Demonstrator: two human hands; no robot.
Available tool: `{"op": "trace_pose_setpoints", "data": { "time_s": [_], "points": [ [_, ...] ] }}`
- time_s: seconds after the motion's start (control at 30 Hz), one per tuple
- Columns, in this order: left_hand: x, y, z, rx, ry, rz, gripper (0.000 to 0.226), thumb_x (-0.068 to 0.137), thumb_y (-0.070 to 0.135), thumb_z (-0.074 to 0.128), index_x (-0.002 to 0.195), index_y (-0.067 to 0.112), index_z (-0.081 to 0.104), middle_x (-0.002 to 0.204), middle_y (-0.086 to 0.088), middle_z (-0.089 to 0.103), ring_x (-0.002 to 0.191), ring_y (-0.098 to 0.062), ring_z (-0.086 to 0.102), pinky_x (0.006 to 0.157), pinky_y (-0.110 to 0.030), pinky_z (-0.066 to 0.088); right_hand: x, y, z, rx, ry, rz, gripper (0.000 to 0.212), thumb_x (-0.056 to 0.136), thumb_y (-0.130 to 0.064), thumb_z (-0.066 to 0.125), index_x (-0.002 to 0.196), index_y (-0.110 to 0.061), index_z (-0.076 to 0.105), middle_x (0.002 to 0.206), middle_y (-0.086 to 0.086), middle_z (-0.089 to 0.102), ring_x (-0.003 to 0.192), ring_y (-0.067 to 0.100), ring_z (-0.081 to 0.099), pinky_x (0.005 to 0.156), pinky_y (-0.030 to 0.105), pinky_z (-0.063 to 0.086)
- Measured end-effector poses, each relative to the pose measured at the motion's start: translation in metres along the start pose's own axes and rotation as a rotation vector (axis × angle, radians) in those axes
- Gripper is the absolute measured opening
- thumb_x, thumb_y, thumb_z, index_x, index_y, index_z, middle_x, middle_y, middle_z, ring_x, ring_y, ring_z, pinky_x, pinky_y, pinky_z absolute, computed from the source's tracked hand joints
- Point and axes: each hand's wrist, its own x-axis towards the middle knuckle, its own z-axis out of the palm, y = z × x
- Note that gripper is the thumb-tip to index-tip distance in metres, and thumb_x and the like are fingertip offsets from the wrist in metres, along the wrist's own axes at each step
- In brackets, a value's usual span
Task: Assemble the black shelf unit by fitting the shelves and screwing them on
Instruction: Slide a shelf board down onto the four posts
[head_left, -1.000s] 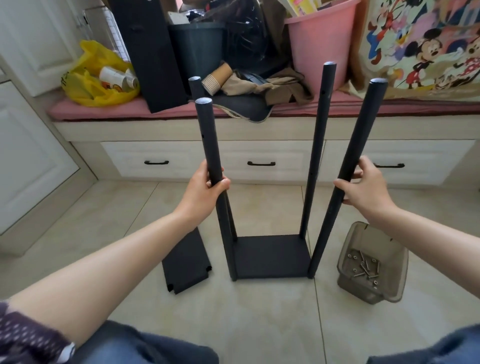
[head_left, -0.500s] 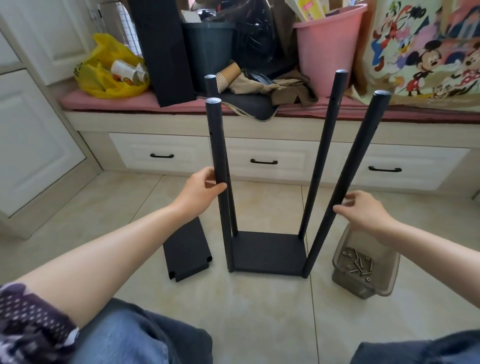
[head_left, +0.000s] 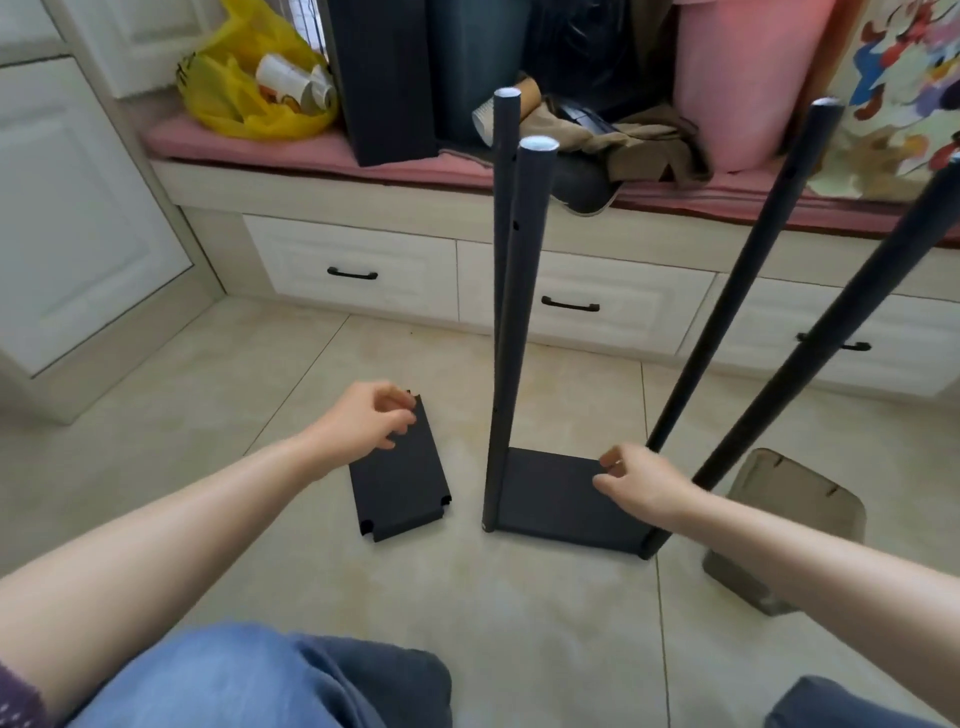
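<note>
The black shelf unit stands on the tiled floor: a bottom shelf (head_left: 556, 493) with four upright black poles, the near-left pole (head_left: 519, 322) and the near-right pole (head_left: 831, 343) among them. A loose black shelf panel (head_left: 400, 483) lies flat to its left. My left hand (head_left: 363, 423) hovers over the panel's far end, fingers loosely curled and holding nothing. My right hand (head_left: 639, 478) hangs over the bottom shelf's right side, fingers loosely bent, gripping nothing.
A translucent grey tub (head_left: 789, 525) sits right of the unit. A bench with white drawers (head_left: 363, 270) runs behind, carrying a yellow bag (head_left: 249, 88), a tall black board (head_left: 379, 78) and a pink bucket (head_left: 737, 78). My knees fill the bottom edge.
Both hands have let go of the front poles and dropped lower. The left hand moved down-left toward the loose panel; the right hand came down over the bottom shelf. The view tilted down.
</note>
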Motion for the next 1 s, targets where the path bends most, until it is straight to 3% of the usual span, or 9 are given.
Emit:
{"op": "trace_pose_setpoints", "data": {
  "time_s": [0.2,0.37,0.5,0.6,0.67,0.73,0.83,0.9,1.0],
  "points": [
    [0.019,-0.095,0.018,0.064,-0.018,-0.221,0.016,0.097,0.010,0.062,0.112,0.012,0.064,0.104,-0.008,0.070,0.090,-0.016,0.068,0.070,-0.023,0.054,0.051,-0.025,0.075,-0.034,-0.161,-0.037,0.032,0.097,-0.027,0.054,0.125,-0.013,0.059,0.124,0.007,0.063,0.113,0.024,0.058,0.084,0.026,0.043],
    [0.039,-0.155,0.045,0.079,-0.034,-0.368,0.019,0.096,0.009,0.060,0.114,0.013,0.064,0.114,-0.009,0.067,0.101,-0.022,0.065,0.089,-0.033,0.053,0.089,-0.039,0.144,-0.018,-0.379,-0.046,0.026,0.096,-0.026,0.052,0.115,-0.013,0.065,0.118,0.005,0.065,0.105,0.020,0.060,0.080,0.023,0.042],
    [0.049,-0.186,0.068,0.066,-0.041,-0.450,0.036,0.097,0.010,0.059,0.133,0.009,0.055,0.129,-0.007,0.060,0.113,-0.022,0.057,0.090,-0.026,0.043,0.109,-0.052,0.186,0.042,-0.475,-0.028,0.038,0.099,-0.028,0.051,0.135,-0.015,0.053,0.130,0.005,0.057,0.118,0.020,0.056,0.090,0.021,0.042],
    [0.056,-0.202,0.080,0.028,-0.001,-0.502,0.039,0.097,0.011,0.058,0.135,0.007,0.050,0.126,-0.004,0.055,0.112,-0.021,0.051,0.089,-0.023,0.036,0.127,-0.063,0.211,0.131,-0.500,0.004,0.048,0.100,-0.027,0.050,0.144,-0.013,0.039,0.115,0.003,0.056,0.102,0.017,0.057,0.085,0.022,0.042],
    [0.060,-0.210,0.085,-0.015,0.040,-0.530,0.024,0.097,0.008,0.057,0.120,0.012,0.052,0.114,-0.002,0.055,0.107,-0.022,0.051,0.086,-0.025,0.037,0.139,-0.067,0.224,0.186,-0.497,0.046,0.053,0.100,-0.025,0.049,0.147,-0.010,0.031,0.105,0.004,0.051,0.092,0.018,0.053,0.081,0.026,0.043],
    [0.062,-0.213,0.089,-0.070,0.090,-0.545,0.017,0.095,0.004,0.056,0.100,0.019,0.049,0.093,0.009,0.052,0.094,-0.018,0.052,0.078,-0.023,0.039,0.149,-0.070,0.235,0.206,-0.483,0.076,0.054,0.099,-0.025,0.050,0.145,-0.009,0.028,0.108,0.007,0.048,0.096,0.022,0.052,0.083,0.031,0.046],
    [0.063,-0.215,0.094,-0.184,0.132,-0.546,0.029,0.095,0.001,0.055,0.114,0.022,0.046,0.096,0.014,0.052,0.078,0.003,0.050,0.060,-0.007,0.038,0.160,-0.075,0.245,0.276,-0.498,0.146,0.048,0.099,-0.026,0.051,0.140,-0.013,0.030,0.124,0.009,0.052,0.108,0.027,0.057,0.087,0.038,0.053],
    [0.064,-0.215,0.098,-0.260,0.132,-0.568,0.037,0.095,0.001,0.055,0.127,0.019,0.049,0.116,0.005,0.057,0.088,0.000,0.056,0.069,-0.008,0.043,0.164,-0.080,0.250,0.363,-0.512,0.205,0.044,0.097,-0.028,0.054,0.136,-0.017,0.036,0.127,0.005,0.051,0.111,0.026,0.056,0.082,0.036,0.054],
    [0.067,-0.209,0.101,-0.388,0.154,-0.663,0.058,0.095,0.005,0.058,0.150,0.009,0.038,0.138,-0.006,0.054,0.120,-0.024,0.057,0.100,-0.034,0.047,0.168,-0.084,0.255,0.463,-0.481,0.271,0.038,0.095,-0.028,0.059,0.127,-0.017,0.042,0.123,0.002,0.051,0.107,0.024,0.056,0.077,0.034,0.055]
  ]
}}
